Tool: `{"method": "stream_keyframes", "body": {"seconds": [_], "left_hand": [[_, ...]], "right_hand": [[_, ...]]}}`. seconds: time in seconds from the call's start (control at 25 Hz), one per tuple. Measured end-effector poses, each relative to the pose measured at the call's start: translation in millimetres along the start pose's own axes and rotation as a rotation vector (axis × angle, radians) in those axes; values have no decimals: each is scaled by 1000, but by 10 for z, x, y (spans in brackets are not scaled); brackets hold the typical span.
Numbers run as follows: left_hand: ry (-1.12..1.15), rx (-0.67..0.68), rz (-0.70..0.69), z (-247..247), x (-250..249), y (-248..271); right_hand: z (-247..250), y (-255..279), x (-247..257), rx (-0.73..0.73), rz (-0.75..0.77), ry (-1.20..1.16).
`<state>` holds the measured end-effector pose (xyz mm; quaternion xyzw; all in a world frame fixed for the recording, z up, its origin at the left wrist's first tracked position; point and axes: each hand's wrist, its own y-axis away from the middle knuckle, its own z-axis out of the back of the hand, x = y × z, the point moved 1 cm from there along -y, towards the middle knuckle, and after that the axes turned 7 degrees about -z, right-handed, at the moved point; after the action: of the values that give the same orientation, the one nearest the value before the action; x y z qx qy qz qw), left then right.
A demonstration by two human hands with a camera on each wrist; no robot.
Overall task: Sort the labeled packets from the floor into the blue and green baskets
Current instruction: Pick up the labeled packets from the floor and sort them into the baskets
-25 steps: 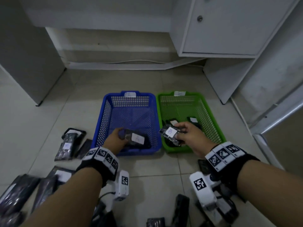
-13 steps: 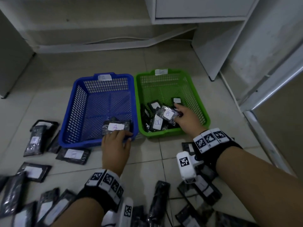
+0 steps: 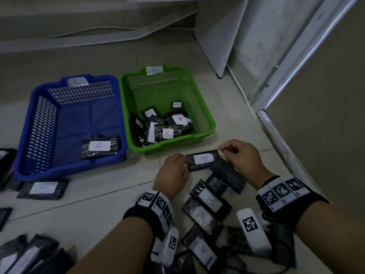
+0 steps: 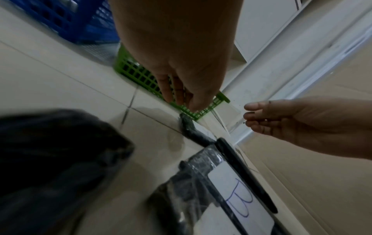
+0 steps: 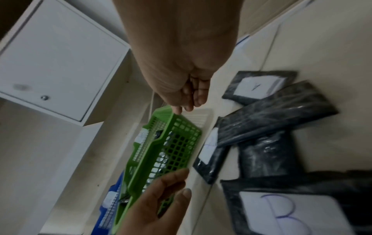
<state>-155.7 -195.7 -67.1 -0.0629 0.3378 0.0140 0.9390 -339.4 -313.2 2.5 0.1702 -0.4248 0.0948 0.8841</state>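
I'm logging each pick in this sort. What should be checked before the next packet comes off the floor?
1. Left hand free: ok, holds nothing.
2. Right hand free: ok, holds nothing.
3. Label on the A packet between the hands readable: ok.
4. Blue basket fits A: ok, it holds an A-labeled packet.
5. A packet unobstructed: not ok, an unlabeled dark packet overlaps its right end.
6. Green basket holds only B: cannot tell.

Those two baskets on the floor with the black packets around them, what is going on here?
A person is sorting lettered packets. The blue basket holds one marked A; the green basket holds several, some marked B. Both hands are empty: the left hand and right hand reach toward a floor packet marked A in front of the green basket. Many packets still lie on the tiles.
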Motion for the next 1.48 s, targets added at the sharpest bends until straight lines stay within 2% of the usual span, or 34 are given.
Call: {"method": "stream_keyframes", "body": {"seconds": [0.08, 0.16, 0.32, 0.44, 0.56, 0.64, 0.76, 0.88, 0.96, 1.2, 1.48], "left_hand": [[7, 128, 58, -169, -53, -195], [-47, 197, 117, -265, -120, -317], [-178, 171, 225, -282, -169, -303], [-40, 105, 372, -156, -185, -216], [237, 48, 528, -55, -232, -106], [535, -35, 609, -10, -299, -41], [858, -175, 639, 75, -474, 84], [1058, -352, 589, 203, -595, 179], [1123, -424, 587, 300, -611, 194], [1191, -518, 609, 548, -497, 256], [1206, -594, 621, 752, -276, 297]], "right_hand": [[119, 5, -240, 0, -71, 11], [222, -17, -423, -3, -98, 112], [228, -9, -674, 74, -29, 240], [34, 81, -702, 205, 37, 508], [-96, 149, -631, 192, 73, 711], [-91, 138, -551, 162, 64, 622], [-8, 96, -380, 129, -78, 230], [-1, 156, -107, 218, -220, -347], [-31, 211, 73, 288, -283, -568], [-248, 202, 342, 390, -217, -627], [-469, 146, 491, 371, -208, -612]]}}
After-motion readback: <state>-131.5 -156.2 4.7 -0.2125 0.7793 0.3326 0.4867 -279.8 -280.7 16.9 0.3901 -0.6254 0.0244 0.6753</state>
